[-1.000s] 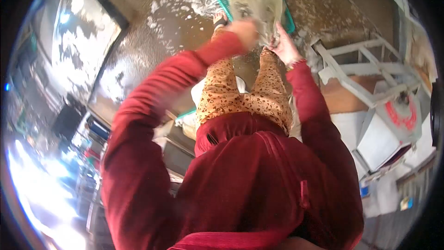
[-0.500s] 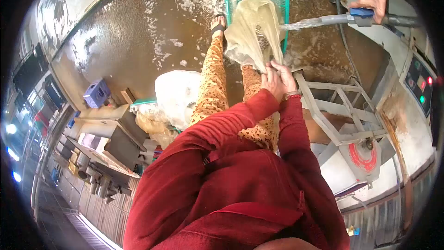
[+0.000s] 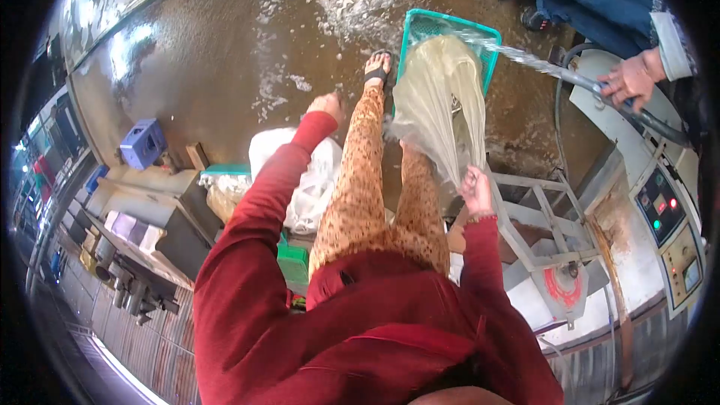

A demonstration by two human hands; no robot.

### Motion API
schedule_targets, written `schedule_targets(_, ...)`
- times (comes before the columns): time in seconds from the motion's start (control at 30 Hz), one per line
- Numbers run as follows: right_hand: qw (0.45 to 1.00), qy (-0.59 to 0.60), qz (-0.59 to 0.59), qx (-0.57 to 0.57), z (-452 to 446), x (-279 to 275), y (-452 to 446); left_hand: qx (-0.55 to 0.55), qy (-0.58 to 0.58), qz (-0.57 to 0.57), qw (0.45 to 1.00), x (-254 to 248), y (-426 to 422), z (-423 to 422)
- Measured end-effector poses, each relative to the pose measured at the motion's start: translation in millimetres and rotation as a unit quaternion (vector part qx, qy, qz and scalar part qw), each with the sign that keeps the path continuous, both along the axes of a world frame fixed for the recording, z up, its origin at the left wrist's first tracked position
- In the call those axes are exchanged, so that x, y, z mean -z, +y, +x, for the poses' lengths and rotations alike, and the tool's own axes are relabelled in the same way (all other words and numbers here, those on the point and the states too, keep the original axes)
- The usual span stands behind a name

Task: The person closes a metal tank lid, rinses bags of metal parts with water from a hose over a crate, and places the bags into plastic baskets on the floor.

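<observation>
1. While the right hand (image 3: 475,192) pinches the gathered edge of the translucent plastic bag (image 3: 435,82), the bag's far part covers much of the green basket (image 3: 405,39).
2. The left hand (image 3: 326,107) is apart from the bag; its fingers seem curled, but I cannot tell if it holds something.
3. A co-worker's hand (image 3: 634,81) grips the hose (image 3: 664,129), whose water (image 3: 517,55) passes over the basket.
4. A firm pinch on a thicker fold probably suits such thin plastic.

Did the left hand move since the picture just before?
Yes. The left hand moved left, away from the metal frame: it was near it at the plastic bag, now beyond the left leg.
</observation>
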State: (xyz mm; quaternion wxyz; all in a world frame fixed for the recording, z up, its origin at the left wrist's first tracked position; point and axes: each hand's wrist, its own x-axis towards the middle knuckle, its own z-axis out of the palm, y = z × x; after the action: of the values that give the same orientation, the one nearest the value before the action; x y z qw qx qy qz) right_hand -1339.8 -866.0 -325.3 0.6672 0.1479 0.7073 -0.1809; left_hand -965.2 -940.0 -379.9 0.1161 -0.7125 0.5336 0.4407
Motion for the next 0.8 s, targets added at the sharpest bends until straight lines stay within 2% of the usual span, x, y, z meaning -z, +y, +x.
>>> schedule_targets(0.03, 0.999, 0.018, -0.007, -0.046, 0.9, 5.6, -1.1, 0.033, -0.004, 0.019, 0.999, 37.1, -18.4, 5.3)
schedule_targets(0.07, 0.995, 0.036, -0.01, -0.091, 2.2, 4.8, -4.0, 0.061, -0.001, -0.07, 0.996, 68.3, -33.6, 2.8)
schedule_targets(0.13, 0.986, 0.07, -0.003, -0.151, 4.2, 2.2, 1.4, 0.161, -0.058, -0.144, 0.975, 136.8, -71.3, -12.3)
schedule_targets(0.17, 0.982, 0.084, 0.002, -0.166, 7.2, 2.5, 5.6, 0.226, -0.012, -0.152, 0.962, 161.7, -101.4, -22.3)
schedule_targets(0.2, 0.978, 0.099, 0.005, -0.181, 9.7, 4.9, 12.0, 0.25, 0.018, -0.228, 0.941, 191.1, -119.9, -35.0)
schedule_targets(0.23, 0.98, 0.1, 0.047, -0.164, 11.5, 11.4, 22.0, 0.307, -0.019, -0.135, 0.942, 208.5, -147.5, -56.9)
schedule_targets(0.27, 0.98, 0.103, 0.089, -0.144, 13.1, 14.3, 33.2, 0.259, 0.034, -0.185, 0.947, 258.4, -156.4, -76.9)
schedule_targets(0.3, 0.983, 0.111, 0.083, -0.12, 19.9, 15.9, 37.2, 0.276, 0.025, -0.15, 0.949, 255.9, -177.6, -104.5)
schedule_targets(0.33, 0.985, 0.121, 0.079, -0.097, 27.5, 18.2, 39.5, 0.252, 0.051, -0.124, 0.958, 298.3, -185.3, -126.9)
schedule_targets(0.4, 0.984, 0.132, 0.122, -0.018, 33.1, 22.6, 57.4, 0.218, 0.082, -0.234, 0.944, 322.0, -195.4, -172.7)
schedule_targets(0.47, 0.978, 0.155, 0.136, 0.019, 35.3, 23.7, 70.1, 0.257, 0.013, -0.312, 0.914, 402.7, -203.7, -212.8)
schedule_targets(0.5, 0.978, 0.145, 0.141, 0.044, 34.4, 22.0, 69.1, 0.205, -0.007, -0.359, 0.91, 410.8, -207.6, -227.0)
schedule_targets(0.53, 0.983, 0.092, 0.135, 0.084, 29.4, 18.0, 62.1, 0.215, -0.045, -0.398, 0.891, 436.2, -209.1, -234.1)
schedule_targets(0.57, 0.986, 0.091, 0.081, -0.11, 28.4, 17.5, 63.6, 0.233, -0.038, -0.271, 0.933, 443.4, -212.3, -238.1)
schedule_targets(0.6, 0.988, 0.117, 0.094, -0.029, 28.9, 18.7, 56.7, 0.249, -0.034, -0.138, 0.958, 440.9, -216.7, -239.9)
schedule_targets(0.67, 0.971, 0.159, 0.12, 0.135, 33.9, 13.2, 46.9, 0.263, -0.075, -0.165, 0.948, 423.2, -211.2, -240.1)
schedule_targets(0.7, 0.97, 0.166, 0.064, 0.163, 32.2, 12.3, 67.2, 0.269, -0.098, -0.18, 0.941, 413.1, -210.0, -237.1)
schedule_targets(0.8, 0.976, 0.215, 0.003, -0.012, 17.3, -7.2, 62.2, 0.269, -0.085, -0.11, 0.953, 398.8, -204.5, -218.4)
